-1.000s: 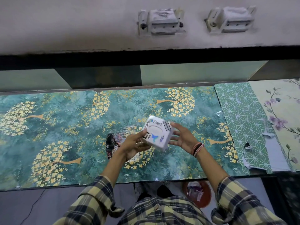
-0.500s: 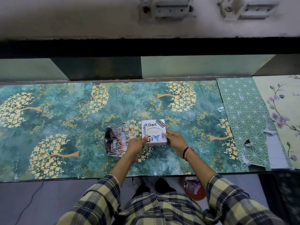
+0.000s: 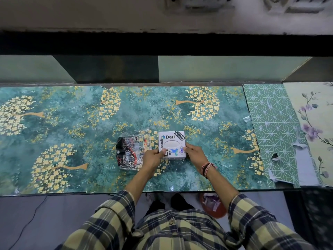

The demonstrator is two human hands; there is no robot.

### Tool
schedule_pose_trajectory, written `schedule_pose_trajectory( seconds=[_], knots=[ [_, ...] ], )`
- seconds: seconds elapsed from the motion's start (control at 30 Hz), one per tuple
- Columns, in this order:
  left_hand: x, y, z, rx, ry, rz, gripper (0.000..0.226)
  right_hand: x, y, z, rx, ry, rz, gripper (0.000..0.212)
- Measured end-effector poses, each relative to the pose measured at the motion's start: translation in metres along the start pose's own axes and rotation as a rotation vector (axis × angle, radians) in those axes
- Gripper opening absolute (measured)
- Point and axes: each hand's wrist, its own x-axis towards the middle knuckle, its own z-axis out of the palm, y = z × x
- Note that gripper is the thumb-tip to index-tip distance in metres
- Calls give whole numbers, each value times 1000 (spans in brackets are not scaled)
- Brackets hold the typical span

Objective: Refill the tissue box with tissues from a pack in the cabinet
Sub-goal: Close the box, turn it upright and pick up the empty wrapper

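A white tissue box [image 3: 171, 142] with stickers and an oval slot on top sits flat on the patterned counter [image 3: 72, 127], near its front edge. My left hand [image 3: 153, 158] grips the box's near left corner, thumb on the top. My right hand [image 3: 195, 153] holds its near right side. Just left of the box lies a clear plastic tissue pack [image 3: 132, 150] with black and red print, crumpled, touching my left hand's side.
Green geometric [image 3: 270, 127] and floral [image 3: 313, 123] liners cover the counter's right end, with torn edges. Open shelf bays [image 3: 216, 69] run behind the counter. On the floor below stand a red bin [image 3: 213, 207] and a cable [image 3: 27, 226].
The box was held tilted above the counter a second ago. Both hands have lowered it flat onto the counter beside the plastic pack, and they keep hold of it.
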Motion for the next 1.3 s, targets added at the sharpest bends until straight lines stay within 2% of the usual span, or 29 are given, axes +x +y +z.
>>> schedule_pose_trajectory(
  seconds=[0.23,0.33,0.43,0.5,0.6,0.63,0.73,0.8,0.87,0.97,1.07,1.13,1.2,1.23,1.3],
  knots=[
    [-16,10,-1,34,-2,28,35,-4,-4,3,-8,30,15,34],
    [-15,6,-7,4,33,74,54,-5,-7,5,-91,127,-14,27],
    [-15,6,-12,38,235,105,52,-13,-18,9,-187,364,-101,28],
    [-16,7,-21,74,429,134,47,-21,-28,15,-203,458,-183,25],
    [-21,9,-36,234,695,123,15,-28,-37,29,-185,398,-246,20],
    [-20,8,-40,277,762,94,14,-31,-39,35,-186,366,-250,19],
    [-19,4,-56,288,837,-13,38,-35,-39,51,-211,297,-243,17],
    [-18,-1,-66,238,810,-76,53,-40,-37,63,-212,237,-226,16],
    [-21,-5,-76,102,772,-66,58,-44,-33,74,-207,177,-203,15],
    [-23,-9,-87,-25,770,68,45,-55,-31,91,-190,63,-173,17],
    [-34,-7,-90,1,731,289,41,-68,-37,107,66,-115,19,41],
    [-49,-10,-88,75,605,492,45,-69,-39,110,283,-217,138,63],
    [-62,-18,-86,171,417,664,47,-64,-40,107,453,-288,166,89],
    [-64,-24,-86,217,323,734,48,-64,-41,104,489,-294,157,93],
    [-68,-33,-86,296,172,823,49,-67,-42,95,445,-211,108,79]
  ],
)
